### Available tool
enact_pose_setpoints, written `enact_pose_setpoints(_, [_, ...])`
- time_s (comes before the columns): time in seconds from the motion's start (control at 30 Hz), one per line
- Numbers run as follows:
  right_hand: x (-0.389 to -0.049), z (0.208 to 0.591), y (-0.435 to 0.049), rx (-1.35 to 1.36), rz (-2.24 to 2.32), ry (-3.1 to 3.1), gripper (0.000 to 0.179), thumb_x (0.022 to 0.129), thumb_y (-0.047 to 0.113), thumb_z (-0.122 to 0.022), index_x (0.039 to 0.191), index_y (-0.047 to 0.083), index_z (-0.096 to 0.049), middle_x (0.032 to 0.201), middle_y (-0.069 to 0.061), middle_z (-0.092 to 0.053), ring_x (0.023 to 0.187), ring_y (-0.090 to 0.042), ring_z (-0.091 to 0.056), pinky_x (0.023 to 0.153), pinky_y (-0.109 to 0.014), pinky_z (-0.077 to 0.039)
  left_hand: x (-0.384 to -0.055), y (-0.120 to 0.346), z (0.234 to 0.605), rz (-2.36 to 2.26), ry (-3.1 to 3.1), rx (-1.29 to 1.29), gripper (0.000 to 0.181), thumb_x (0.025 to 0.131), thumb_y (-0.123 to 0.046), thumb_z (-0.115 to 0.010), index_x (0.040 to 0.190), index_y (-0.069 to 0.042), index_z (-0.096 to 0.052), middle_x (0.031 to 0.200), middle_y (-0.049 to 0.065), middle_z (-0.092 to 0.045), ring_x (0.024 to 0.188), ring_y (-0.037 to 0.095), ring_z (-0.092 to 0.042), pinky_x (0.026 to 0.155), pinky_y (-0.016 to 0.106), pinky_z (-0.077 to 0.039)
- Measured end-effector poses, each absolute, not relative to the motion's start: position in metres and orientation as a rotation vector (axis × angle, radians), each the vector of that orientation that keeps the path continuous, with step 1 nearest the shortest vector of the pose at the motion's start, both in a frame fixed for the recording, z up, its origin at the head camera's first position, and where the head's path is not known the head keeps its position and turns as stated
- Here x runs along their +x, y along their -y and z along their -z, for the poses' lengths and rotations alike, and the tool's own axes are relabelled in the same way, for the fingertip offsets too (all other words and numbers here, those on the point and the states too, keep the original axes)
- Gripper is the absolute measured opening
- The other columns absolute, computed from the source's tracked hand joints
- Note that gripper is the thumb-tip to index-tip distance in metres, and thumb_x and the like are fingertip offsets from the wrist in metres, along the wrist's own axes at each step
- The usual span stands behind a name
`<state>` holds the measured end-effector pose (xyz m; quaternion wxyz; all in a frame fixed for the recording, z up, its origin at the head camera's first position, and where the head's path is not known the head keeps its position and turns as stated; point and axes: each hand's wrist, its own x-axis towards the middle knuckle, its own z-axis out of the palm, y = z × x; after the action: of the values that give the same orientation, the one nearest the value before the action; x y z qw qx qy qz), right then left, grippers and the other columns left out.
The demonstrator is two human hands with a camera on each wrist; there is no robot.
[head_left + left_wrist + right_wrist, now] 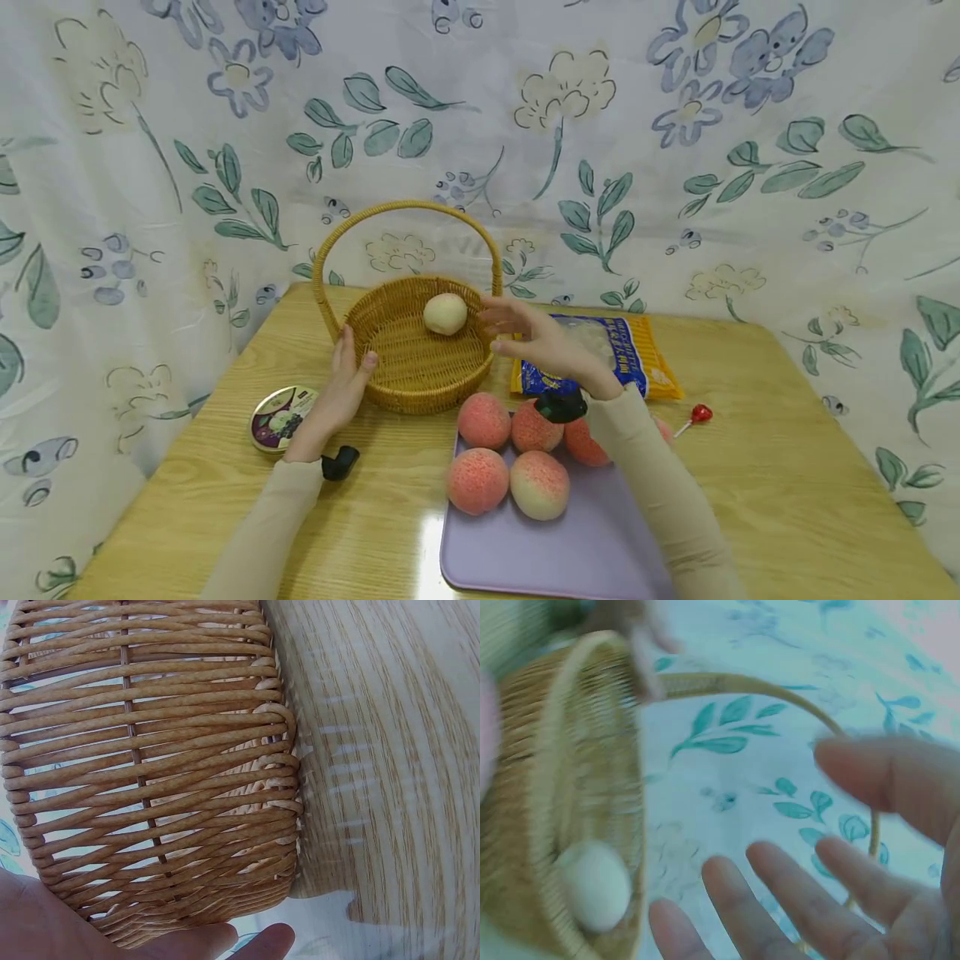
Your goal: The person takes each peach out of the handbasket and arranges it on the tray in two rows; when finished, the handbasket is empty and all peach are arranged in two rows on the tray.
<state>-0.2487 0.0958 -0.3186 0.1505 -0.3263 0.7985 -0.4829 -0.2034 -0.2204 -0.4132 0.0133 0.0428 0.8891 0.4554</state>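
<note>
A woven wicker basket (420, 400) with a tall arched handle stands toward the back left of the table. Inside it lies one pale, cream-coloured peach (446, 314), also visible in the right wrist view as a blurred white round (596, 886). My left hand (343, 392) rests against the basket's left side, its fingers extended along the wicker wall (150, 750). Over the right rim, my right hand (543, 337) is spread with nothing in it. Several pink peaches (477, 482) sit on a purple tray (555, 550) in front, partly covered by my right forearm.
A round tin (279, 419) with a fruit picture lies left of the basket, partly behind my left hand. Behind the tray is a blue and yellow food packet (637, 354). A red lollipop (701, 413) lies to the right. A floral curtain (480, 150) hangs behind the table.
</note>
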Motion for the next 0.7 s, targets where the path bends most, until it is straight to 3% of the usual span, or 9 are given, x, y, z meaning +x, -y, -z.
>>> enact_pose_setpoints(0.23, [-0.294, 0.309, -0.052, -0.774, 1.669, -2.138, 0.057, 0.101, 0.018, -0.054, 0.152, 0.019, -0.03, 0.151, -0.012, -0.041, 0.136, -0.03, -0.045, 0.107, -0.048, -0.043, -0.204, 0.221, 0.414, -1.425, -2.774, 0.116, 0.086, 0.098, -0.064, -0.017, 0.151, -0.01, 0.024, 0.159, 0.02, 0.023, 0.145, 0.054, 0.003, 0.11, 0.072, -0.012])
enact_pose_setpoints(0.53, [-0.338, 0.339, 0.001, -0.339, 1.942, -2.147, 0.048, 0.102, 0.02, -0.051, 0.148, 0.014, -0.038, 0.149, -0.012, -0.045, 0.137, -0.028, -0.044, 0.11, -0.048, -0.039, -0.201, 0.22, 0.415, -1.405, -2.779, 0.084, 0.084, 0.099, -0.063, -0.018, 0.152, -0.013, 0.023, 0.16, 0.019, 0.021, 0.141, 0.058, -0.013, 0.106, 0.073, -0.024])
enact_pose_setpoints(0.7, [-0.354, 0.36, 0.022, -0.249, 1.873, -2.298, 0.052, 0.102, 0.025, -0.051, 0.149, 0.01, -0.036, 0.148, -0.013, -0.043, 0.137, -0.029, -0.041, 0.11, -0.045, -0.039, -0.2, 0.219, 0.415, -1.409, -2.773, 0.071, 0.08, 0.101, -0.059, -0.021, 0.153, -0.015, 0.023, 0.16, 0.018, 0.02, 0.141, 0.058, -0.014, 0.106, 0.073, -0.023])
